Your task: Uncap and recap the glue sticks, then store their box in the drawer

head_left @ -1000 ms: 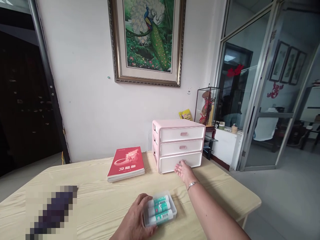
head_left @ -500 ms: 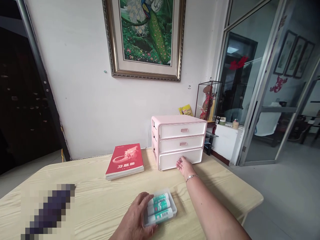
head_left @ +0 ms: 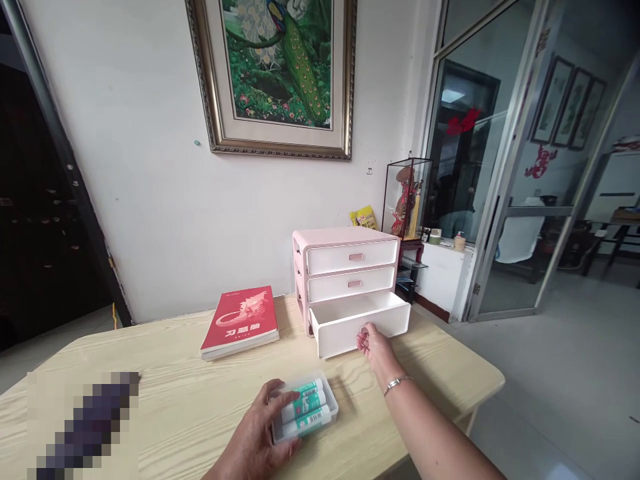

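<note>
At the drawer (head_left: 340, 340), right hand (head_left: 375, 348) curled on mostly hidden handle (head_left: 365, 329); left hand (head_left: 265, 423) around partly covered box (head_left: 333, 404).

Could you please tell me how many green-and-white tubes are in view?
3, side by side in the clear box at the left hand: a far tube, a middle tube and a near tube. Any beneath them would be hidden.

Peacock picture (head_left: 277, 73) is hanging on white wall (head_left: 135, 207) behind wood-grain table (head_left: 170, 363); grey floor (head_left: 555, 380) is gleaming past right edge.
</note>
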A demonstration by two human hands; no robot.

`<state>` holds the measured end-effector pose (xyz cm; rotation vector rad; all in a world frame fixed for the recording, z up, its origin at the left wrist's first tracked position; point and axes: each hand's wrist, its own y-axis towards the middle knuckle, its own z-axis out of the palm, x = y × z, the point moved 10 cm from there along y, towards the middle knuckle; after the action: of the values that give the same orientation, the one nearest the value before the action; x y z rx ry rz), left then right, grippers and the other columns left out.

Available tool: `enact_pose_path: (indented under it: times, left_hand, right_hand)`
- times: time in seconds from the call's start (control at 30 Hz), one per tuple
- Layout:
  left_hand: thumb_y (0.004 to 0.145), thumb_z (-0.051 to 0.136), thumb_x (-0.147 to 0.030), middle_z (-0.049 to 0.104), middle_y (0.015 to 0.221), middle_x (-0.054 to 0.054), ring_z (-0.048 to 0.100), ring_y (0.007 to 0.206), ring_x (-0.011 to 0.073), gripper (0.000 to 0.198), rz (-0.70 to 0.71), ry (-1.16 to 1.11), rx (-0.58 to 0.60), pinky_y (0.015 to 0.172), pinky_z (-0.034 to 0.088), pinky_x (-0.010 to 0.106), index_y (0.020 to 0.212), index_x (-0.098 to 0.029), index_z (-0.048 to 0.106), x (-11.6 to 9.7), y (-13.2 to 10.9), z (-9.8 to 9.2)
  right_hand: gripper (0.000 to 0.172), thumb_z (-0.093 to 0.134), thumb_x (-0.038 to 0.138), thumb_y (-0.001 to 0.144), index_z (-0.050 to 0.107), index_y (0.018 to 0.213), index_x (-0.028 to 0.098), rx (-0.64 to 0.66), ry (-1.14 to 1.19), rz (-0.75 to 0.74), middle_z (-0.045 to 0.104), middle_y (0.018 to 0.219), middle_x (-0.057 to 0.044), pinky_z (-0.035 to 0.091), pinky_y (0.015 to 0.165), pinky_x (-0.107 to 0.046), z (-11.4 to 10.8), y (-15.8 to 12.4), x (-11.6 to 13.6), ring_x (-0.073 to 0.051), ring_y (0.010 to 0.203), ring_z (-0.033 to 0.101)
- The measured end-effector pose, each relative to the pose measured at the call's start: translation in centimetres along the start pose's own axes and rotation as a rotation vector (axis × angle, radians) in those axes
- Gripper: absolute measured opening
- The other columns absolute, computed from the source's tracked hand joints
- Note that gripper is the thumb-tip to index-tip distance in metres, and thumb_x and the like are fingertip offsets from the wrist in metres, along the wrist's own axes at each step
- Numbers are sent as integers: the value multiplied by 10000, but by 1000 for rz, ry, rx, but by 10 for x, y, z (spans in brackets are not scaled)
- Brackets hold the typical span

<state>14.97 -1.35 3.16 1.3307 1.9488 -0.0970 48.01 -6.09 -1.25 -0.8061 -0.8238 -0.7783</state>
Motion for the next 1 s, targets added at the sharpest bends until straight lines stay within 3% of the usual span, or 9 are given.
enact_pose_path:
  times: [0.17, 0.33, 0.47, 0.6, 0.8, 1.0]
  left_hand:
    - [787, 672, -529, 438, 1407, 106, 466, 1322, 299, 506, -45, -170, -33, 1023, 480, 354, 1240, -306, 637, 2, -12, -8]
    - [730, 694, -578, 517, 1374, 74, 475, 1322, 319, 543, -112, -171, -132, 1043, 455, 408, 1212, -330, 669, -2, -22, -43]
    - [710, 714, -581, 536, 1371, 71, 509, 1288, 322, 560, -178, -185, -177, 998, 494, 420, 1202, -316, 677, -31, -6, -80]
    - [694, 749, -555, 583, 1311, 66, 546, 1233, 322, 564, -135, -209, -229, 951, 532, 424, 1195, -306, 678, -75, 30, -105]
    - [724, 743, -544, 541, 1334, 90, 608, 1120, 284, 597, -123, -322, -153, 880, 560, 366, 1244, -270, 644, -103, 98, -92]
    - [688, 771, -519, 543, 1278, 102, 616, 1056, 250, 632, -115, -282, -101, 869, 540, 349, 1234, -228, 642, -92, 162, -54]
  right_hand:
    - [199, 670, 341, 723, 577, 720, 165, 30, 22, -25, 626, 586, -4, 478, 479, -198, -24, -18, 2, -129, 556, 621]
    - [226, 690, 361, 696, 584, 707, 162, 50, 33, -57, 629, 579, -11, 478, 484, -204, -30, -32, 2, -134, 553, 619]
    - [204, 679, 342, 689, 600, 717, 155, 67, 17, -83, 637, 607, -9, 468, 491, -195, -33, -45, 4, -130, 572, 620]
    - [201, 668, 344, 694, 598, 746, 162, 79, -9, -101, 637, 628, -2, 453, 493, -193, -37, -54, 5, -136, 601, 626]
    - [249, 692, 381, 698, 607, 763, 157, 71, -9, -115, 650, 664, -15, 433, 494, -197, -40, -53, 1, -144, 626, 629]
    - [275, 691, 407, 703, 602, 759, 152, 74, 8, -161, 639, 629, -11, 440, 504, -204, -39, -53, 6, -144, 604, 623]
